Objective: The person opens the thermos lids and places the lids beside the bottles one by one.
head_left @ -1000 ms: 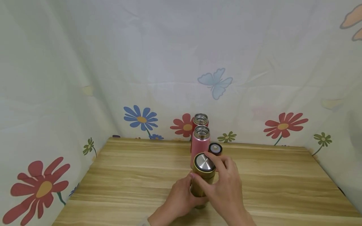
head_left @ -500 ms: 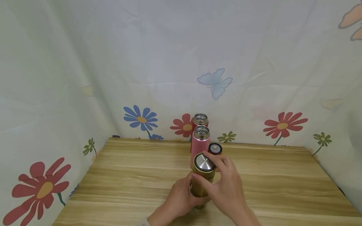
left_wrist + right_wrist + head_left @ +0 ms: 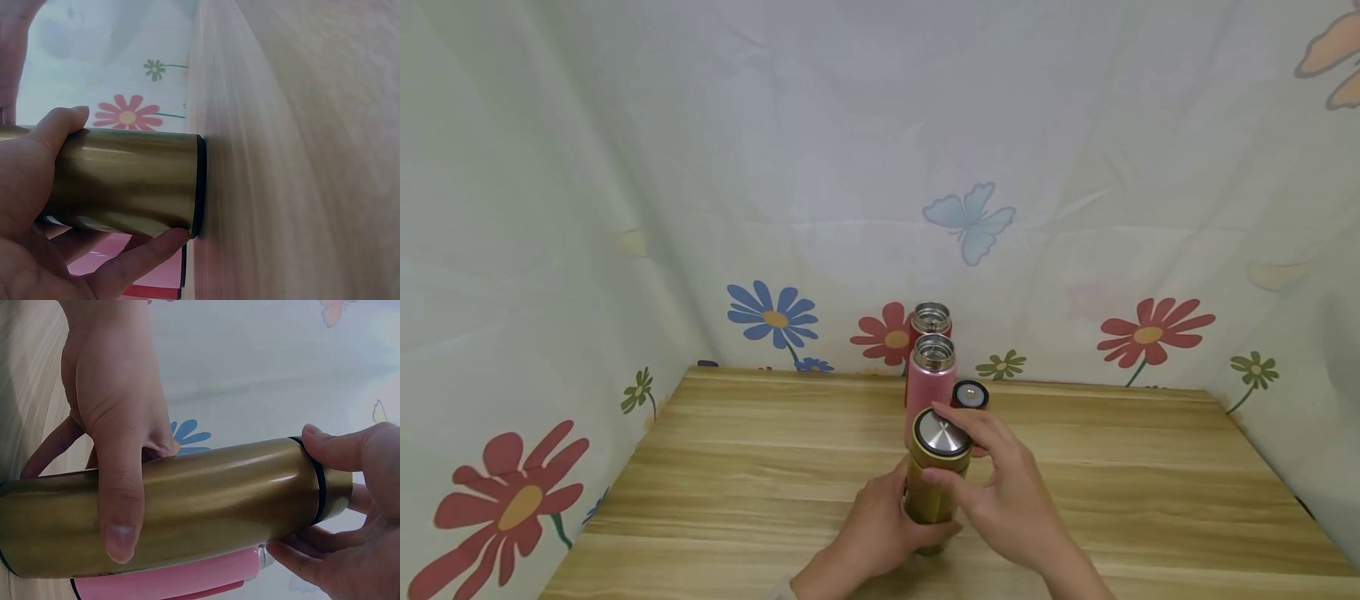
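A gold thermos (image 3: 931, 500) stands upright on the wooden table, its lid (image 3: 943, 432) topped with brushed steel. My left hand (image 3: 874, 521) grips the body low down, the thumb across its front. Around the lid my right hand (image 3: 1011, 492) curls, its thumb on the near side and its fingers at the far side. In the right wrist view a dark seam separates the lid from the body (image 3: 212, 506). Directly behind stands a lidless pink thermos (image 3: 932, 387), its steel mouth showing, and behind that a lidless red thermos (image 3: 932, 318).
A dark-rimmed lid (image 3: 971, 395), pale underside up, is right of the pink thermos, partly hidden by my right hand. The wooden table (image 3: 760, 450) ends at a flower-printed cloth (image 3: 820, 167) at the back and sides.
My right hand has turned around the lid, its thumb sliding rightward across the near side and its wrist swinging right. My left hand and the thermos stay in place.
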`<action>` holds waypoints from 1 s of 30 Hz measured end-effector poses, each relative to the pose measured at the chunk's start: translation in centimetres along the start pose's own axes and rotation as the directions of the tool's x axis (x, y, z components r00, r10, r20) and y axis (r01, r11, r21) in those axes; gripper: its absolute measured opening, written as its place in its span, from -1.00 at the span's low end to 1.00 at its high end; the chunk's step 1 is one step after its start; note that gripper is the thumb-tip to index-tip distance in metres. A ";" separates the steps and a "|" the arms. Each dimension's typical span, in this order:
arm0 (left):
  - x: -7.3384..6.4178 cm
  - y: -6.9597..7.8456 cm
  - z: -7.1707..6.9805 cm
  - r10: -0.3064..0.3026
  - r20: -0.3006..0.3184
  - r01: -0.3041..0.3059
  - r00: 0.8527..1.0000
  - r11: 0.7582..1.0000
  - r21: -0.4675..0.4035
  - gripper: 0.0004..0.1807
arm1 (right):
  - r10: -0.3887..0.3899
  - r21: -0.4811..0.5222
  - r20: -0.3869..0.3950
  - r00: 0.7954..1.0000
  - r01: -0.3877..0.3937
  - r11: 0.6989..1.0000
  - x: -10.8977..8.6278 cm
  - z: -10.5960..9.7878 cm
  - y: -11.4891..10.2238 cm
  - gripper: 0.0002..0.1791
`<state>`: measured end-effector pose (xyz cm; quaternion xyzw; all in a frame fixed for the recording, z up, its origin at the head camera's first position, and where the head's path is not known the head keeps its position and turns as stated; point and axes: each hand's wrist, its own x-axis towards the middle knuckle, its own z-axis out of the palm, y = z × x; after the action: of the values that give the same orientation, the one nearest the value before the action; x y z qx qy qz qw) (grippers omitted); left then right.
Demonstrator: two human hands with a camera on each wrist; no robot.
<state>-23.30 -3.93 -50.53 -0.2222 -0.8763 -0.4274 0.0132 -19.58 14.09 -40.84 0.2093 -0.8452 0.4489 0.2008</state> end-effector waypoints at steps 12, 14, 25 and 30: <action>0.1 0.3 -0.1 -0.042 0.023 0.042 0.999 0.999 -0.013 -0.22 | -0.027 0.025 0.108 0.994 0.024 0.999 0.1 -0.7 0.3 -0.25; 0.1 0.3 -0.1 -0.042 0.024 0.042 0.999 0.999 -0.015 -0.21 | -0.035 0.028 0.118 0.992 0.031 0.999 0.1 -0.8 0.2 -0.25; 0.0 0.0 0.1 -0.030 0.010 0.031 0.999 0.999 -0.012 -0.20 | -0.030 0.036 0.120 0.992 0.026 0.999 0.1 -0.8 0.1 -0.27; 0.0 -0.1 0.1 0.002 -0.004 -0.002 1.000 1.000 0.012 -0.18 | -0.002 0.011 0.049 0.999 0.002 1.000 0.1 -0.3 -0.1 -0.19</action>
<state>-23.36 -3.88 -50.66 -0.2222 -0.8786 -0.4223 0.0171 -19.54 14.23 -40.58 0.2221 -0.8472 0.4480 0.1794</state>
